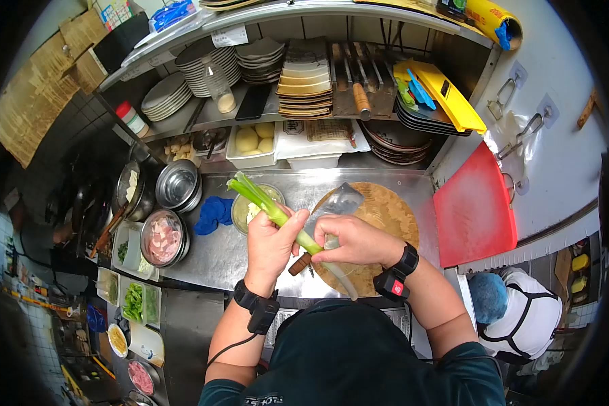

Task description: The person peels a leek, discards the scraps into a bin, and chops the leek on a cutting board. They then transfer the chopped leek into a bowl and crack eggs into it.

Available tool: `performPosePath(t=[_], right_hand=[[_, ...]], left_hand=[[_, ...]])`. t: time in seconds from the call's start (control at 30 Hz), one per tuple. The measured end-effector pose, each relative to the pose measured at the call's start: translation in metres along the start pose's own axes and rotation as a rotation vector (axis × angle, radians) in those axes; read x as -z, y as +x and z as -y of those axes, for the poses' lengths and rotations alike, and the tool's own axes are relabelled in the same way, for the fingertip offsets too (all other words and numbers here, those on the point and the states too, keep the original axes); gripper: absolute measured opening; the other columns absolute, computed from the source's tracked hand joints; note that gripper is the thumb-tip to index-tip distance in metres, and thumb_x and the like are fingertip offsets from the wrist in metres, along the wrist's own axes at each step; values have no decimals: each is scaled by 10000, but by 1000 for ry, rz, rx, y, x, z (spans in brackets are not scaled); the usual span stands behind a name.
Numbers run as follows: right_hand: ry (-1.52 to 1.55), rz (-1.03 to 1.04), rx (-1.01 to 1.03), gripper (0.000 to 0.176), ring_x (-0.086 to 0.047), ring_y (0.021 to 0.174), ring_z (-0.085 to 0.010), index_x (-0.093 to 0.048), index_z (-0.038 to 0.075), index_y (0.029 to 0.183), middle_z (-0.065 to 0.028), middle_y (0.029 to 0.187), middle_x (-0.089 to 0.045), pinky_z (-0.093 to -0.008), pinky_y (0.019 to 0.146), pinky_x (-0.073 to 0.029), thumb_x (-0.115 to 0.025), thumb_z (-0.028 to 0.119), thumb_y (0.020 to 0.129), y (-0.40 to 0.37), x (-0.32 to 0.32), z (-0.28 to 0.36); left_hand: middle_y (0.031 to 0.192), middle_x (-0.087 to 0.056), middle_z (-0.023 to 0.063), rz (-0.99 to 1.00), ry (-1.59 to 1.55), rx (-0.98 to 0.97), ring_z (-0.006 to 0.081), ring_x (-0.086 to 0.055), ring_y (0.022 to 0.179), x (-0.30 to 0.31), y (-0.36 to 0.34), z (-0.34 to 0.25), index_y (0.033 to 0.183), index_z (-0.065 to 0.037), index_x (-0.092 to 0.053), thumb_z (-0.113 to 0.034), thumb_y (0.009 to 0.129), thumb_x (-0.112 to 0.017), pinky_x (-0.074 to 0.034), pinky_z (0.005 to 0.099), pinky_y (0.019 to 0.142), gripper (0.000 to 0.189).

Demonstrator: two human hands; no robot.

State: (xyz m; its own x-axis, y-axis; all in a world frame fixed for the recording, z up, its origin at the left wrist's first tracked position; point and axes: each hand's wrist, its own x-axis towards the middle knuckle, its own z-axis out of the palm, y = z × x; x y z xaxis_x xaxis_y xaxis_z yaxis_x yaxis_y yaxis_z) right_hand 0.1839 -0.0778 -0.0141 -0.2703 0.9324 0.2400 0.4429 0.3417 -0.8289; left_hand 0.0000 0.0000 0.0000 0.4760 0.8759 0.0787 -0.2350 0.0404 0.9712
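Observation:
My left hand (275, 238) is wrapped round a leek (279, 218), its green cut tops pointing up and left and its pale end down and right. Bent fingers of my right hand (352, 240) grip the same leek lower down. From there a pale strip (347, 283) hangs towards the near edge. Under both hands lies a cleaver, its blade (342, 201) on the round wooden chopping board (392, 216) and its wooden handle (300, 264) pointing towards me. Just behind my left hand stands a bowl (239, 215) with pale pieces in it.
A blue cloth (213, 215) and metal bowls, one with raw meat (164, 238), are on the left. A red cutting board (475, 206) leans at the right. Stacked plates (304, 91) fill the shelf above. A person in white (528, 314) is at lower right.

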Motion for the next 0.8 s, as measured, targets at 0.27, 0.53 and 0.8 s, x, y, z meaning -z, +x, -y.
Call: performPosePath(t=[0.27,0.53,0.8], right_hand=[[3,-172,79,190,-643,878,-330,-599,52,897,-118,900,-640,-411,765,-502,-773,121,858,-3,-10,6],[-54,-228,86,170,-642,910,-330,-635,43,982,-124,921,-643,-414,784,-510,-749,95,866,-9,-1,-2],[-150,-276,-20,122,-643,928,-321,-640,51,931,-112,919,-625,-396,779,-521,-735,85,862,-4,-15,10]], left_hand=[[811,-624,58,-96,21,27,109,-584,540,-4,3,-6,979,3,-617,-180,1002,-688,-471,244,437,197],[913,-697,114,43,74,-98,135,-636,619,12,7,-5,932,73,-718,-185,989,-711,-515,244,469,264],[876,-736,108,-156,88,61,95,-592,536,-5,6,-8,929,37,-720,-261,974,-750,-414,224,381,302]])
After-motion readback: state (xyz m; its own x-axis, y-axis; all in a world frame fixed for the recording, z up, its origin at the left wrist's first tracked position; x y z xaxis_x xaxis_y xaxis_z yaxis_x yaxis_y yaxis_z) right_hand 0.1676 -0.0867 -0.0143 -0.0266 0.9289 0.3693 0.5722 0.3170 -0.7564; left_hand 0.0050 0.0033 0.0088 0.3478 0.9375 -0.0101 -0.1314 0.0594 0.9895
